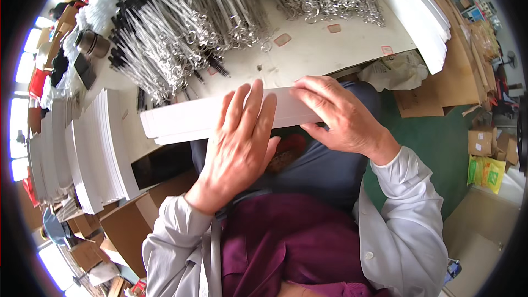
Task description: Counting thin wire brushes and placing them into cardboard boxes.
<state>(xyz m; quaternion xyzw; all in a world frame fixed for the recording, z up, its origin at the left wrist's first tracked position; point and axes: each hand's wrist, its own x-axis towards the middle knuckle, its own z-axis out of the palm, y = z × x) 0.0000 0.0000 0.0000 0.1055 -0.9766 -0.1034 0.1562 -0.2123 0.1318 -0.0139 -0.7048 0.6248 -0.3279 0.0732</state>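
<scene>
A long, narrow white box (179, 118) lies crosswise over my lap at the table's near edge. My left hand (236, 146) rests on its upper face, palm down, fingers stretched out and slightly apart. At the box's right part, my right hand (344, 115) grips it, fingers bent over the top and thumb at the near edge. Both hands hide parts of the box. Just beyond it lie many thin metal-wire brushes (170, 44) with ring ends and black bristles.
Stacks of flat white boxes (102, 148) stand at the left, and more white boxes (418, 16) at the far right of the table (308, 49). A metal cup (92, 44) stands at far left. Right of the table is an open cardboard box (434, 96) above the green floor (410, 143).
</scene>
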